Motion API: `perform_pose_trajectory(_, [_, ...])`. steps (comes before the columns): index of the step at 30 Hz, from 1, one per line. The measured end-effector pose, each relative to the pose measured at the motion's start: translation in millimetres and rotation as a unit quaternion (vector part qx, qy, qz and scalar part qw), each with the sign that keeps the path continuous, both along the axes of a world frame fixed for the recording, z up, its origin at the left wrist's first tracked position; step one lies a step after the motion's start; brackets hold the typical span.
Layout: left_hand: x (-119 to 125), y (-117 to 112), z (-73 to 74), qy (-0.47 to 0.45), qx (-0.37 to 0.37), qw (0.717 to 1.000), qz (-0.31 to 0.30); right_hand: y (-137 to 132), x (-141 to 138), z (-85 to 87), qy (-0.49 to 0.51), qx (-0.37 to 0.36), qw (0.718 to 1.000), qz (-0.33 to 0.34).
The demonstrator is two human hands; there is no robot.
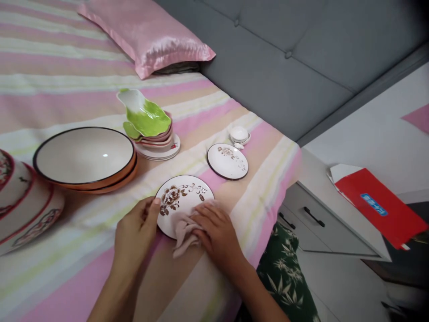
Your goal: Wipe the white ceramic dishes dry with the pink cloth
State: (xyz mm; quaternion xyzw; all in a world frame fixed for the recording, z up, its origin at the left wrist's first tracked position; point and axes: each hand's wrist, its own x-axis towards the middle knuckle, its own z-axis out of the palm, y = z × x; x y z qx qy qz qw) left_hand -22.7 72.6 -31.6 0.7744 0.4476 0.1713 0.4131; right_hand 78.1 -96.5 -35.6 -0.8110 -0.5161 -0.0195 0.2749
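Flowered plate (pixel 181 197) between two hands, striped bedspread (pixel 181 286)

Flowered plate: one, white, brown motif, dark rim; near the bed's edge, whether resting or slightly lifted cannot be told.
Left hand (pixel 138 226): partly closed, pinching the plate's left rim, thumb uppermost.
Right hand (pixel 219 228): loosely curled over a bunched pale pink cloth (pixel 183 230), which touches the plate's lower right part.
Second plate (pixel 229 160): matching pattern, lying beyond, just beside small white dishes (pixel 239 133).
Green dish (pixel 149 117): atop a stack, with white saucers (pixel 162 154) lowest.
Black-rimmed bowl (pixel 83 154): large, orange-sided, nested in another.
Red-trimmed bowls (pixel 31 210): far left, partly out of view.
Pink pillow (pixel 157 33): against the grey headboard (pixel 258 58).
Red packet (pixel 375 203): on the cabinet (pixel 318 221), right.
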Motion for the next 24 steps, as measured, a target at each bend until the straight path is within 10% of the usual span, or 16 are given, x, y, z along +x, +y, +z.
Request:
perform_pose_trajectory(9, [-1, 3, -11.5, -0.004, -0.061, 0.997, -0.055, 12, 24, -22.9, 0.057, 0.075, 0.978, -0.188])
perform_pose_trajectory(24, [-2, -6, -4.7, -0.205, -0.109, 0.964, -0.129, 41, 53, 31.4, 0.033, 0.107, 0.993, -0.035])
